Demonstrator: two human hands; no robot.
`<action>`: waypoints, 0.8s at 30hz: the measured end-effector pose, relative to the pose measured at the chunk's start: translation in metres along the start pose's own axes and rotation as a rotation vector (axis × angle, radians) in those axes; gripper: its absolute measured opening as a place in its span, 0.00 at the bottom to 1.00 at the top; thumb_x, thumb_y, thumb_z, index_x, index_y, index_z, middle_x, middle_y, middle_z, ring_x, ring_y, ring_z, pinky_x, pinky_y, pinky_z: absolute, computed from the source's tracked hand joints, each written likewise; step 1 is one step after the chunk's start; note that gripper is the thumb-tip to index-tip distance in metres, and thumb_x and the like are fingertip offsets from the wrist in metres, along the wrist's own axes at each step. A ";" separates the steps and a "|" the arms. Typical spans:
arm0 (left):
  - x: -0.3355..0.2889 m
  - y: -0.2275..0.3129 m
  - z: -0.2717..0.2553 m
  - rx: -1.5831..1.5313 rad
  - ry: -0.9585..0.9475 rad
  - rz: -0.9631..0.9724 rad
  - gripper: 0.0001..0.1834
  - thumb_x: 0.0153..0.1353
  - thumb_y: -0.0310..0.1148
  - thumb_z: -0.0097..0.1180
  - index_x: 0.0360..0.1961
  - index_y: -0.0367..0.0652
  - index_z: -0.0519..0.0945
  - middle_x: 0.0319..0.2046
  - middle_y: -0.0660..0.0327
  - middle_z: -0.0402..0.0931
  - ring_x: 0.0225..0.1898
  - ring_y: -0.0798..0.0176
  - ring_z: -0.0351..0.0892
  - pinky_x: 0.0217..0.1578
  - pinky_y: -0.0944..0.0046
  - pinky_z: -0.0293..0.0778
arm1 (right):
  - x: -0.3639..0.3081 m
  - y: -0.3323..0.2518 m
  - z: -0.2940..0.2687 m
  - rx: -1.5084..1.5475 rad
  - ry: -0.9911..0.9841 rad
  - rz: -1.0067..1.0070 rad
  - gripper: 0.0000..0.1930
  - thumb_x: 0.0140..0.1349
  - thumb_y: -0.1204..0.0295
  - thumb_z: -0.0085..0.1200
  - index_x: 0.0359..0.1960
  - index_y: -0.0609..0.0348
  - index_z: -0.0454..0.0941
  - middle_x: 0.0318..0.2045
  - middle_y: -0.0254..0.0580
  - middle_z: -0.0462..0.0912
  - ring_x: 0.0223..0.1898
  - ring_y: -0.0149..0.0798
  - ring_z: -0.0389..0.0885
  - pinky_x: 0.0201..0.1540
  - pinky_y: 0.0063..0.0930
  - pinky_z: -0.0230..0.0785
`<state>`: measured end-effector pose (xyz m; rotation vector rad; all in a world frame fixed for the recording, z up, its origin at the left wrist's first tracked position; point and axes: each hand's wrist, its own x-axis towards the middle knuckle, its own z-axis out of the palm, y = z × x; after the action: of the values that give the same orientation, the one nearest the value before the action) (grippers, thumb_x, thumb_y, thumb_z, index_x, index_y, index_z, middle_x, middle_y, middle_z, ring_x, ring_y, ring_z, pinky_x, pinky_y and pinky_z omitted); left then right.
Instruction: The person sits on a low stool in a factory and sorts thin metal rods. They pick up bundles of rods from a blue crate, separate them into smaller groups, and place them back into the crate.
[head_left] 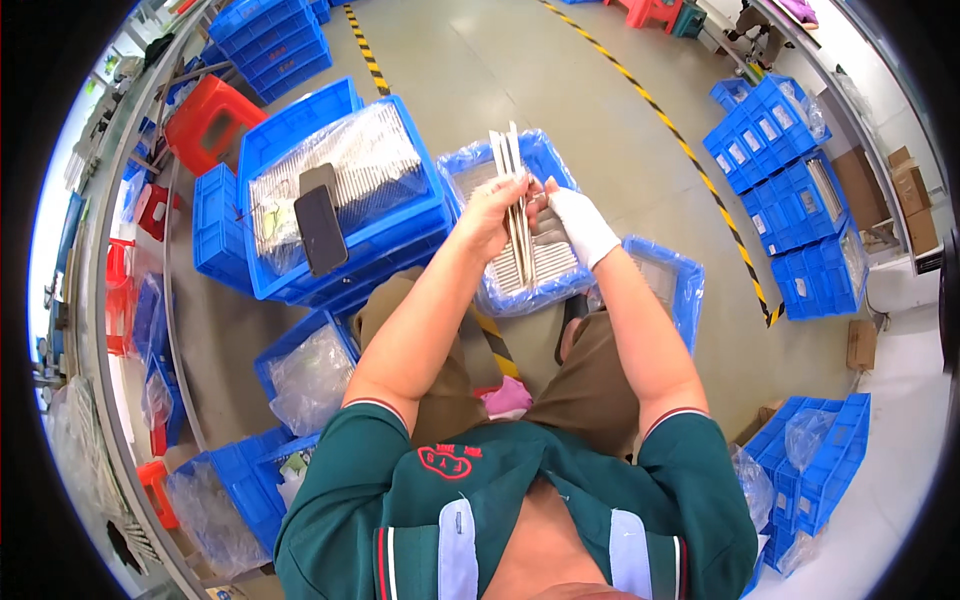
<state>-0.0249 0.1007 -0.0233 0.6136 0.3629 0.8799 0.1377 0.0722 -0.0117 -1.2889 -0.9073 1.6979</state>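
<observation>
My left hand (488, 215) is closed round a small bunch of thin, pale metal strips (524, 255), which stand nearly upright and fan slightly at the top. Close beside them is my right hand (584, 224), in a white glove or wrap with bare fingertips. Its fingers are curled toward the strips, and what they pinch, if anything, is too small to tell. Under both hands a blue crate (545, 150), lined with clear plastic, holds rows of similar strips (553, 262).
To the left, stacked blue crates (345, 98) carry plastic-covered strips, with a dark phone (320, 225) on top. A red stool (212, 122) stands behind. Another lined crate (690, 290) sits right of my knee. Blue bins (770, 130) line the right wall. Black-and-yellow tape (650, 95) marks the floor.
</observation>
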 end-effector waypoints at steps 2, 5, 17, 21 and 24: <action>0.002 0.003 0.002 0.031 0.020 0.061 0.14 0.61 0.39 0.55 0.36 0.37 0.75 0.30 0.56 0.76 0.32 0.64 0.76 0.31 0.62 0.76 | -0.002 0.016 0.003 0.211 -0.089 0.152 0.17 0.65 0.53 0.44 0.40 0.54 0.74 0.28 0.38 0.79 0.25 0.36 0.78 0.34 0.32 0.73; -0.006 0.017 0.014 0.135 -0.024 -0.074 0.14 0.62 0.39 0.54 0.37 0.37 0.75 0.30 0.57 0.77 0.29 0.62 0.79 0.29 0.65 0.77 | -0.010 0.037 0.000 0.333 -0.492 0.159 0.18 0.63 0.54 0.49 0.42 0.56 0.72 0.32 0.40 0.78 0.26 0.37 0.78 0.31 0.34 0.74; 0.004 0.032 0.024 0.571 0.053 0.197 0.16 0.60 0.43 0.56 0.38 0.40 0.80 0.38 0.63 0.79 0.46 0.66 0.73 0.50 0.63 0.65 | -0.018 0.005 -0.032 0.302 -0.403 0.140 0.14 0.64 0.60 0.51 0.25 0.50 0.65 0.13 0.22 0.56 0.11 0.21 0.51 0.13 0.18 0.44; -0.013 0.066 0.012 0.549 0.175 0.265 0.16 0.62 0.43 0.54 0.37 0.40 0.80 0.35 0.62 0.79 0.40 0.70 0.75 0.44 0.67 0.68 | 0.031 0.009 -0.090 -0.504 0.187 -0.064 0.11 0.60 0.59 0.53 0.30 0.53 0.72 0.18 0.33 0.73 0.15 0.31 0.69 0.18 0.25 0.60; -0.025 0.065 0.009 0.507 0.192 0.186 0.15 0.63 0.43 0.53 0.35 0.40 0.79 0.34 0.63 0.79 0.37 0.70 0.76 0.41 0.68 0.69 | 0.066 0.036 -0.121 -1.523 0.295 -0.186 0.13 0.56 0.58 0.53 0.34 0.54 0.75 0.28 0.46 0.81 0.29 0.49 0.80 0.33 0.40 0.70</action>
<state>-0.0739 0.1091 0.0259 1.0454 0.7234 1.0361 0.2383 0.1256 -0.0971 -2.1348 -2.1625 0.3956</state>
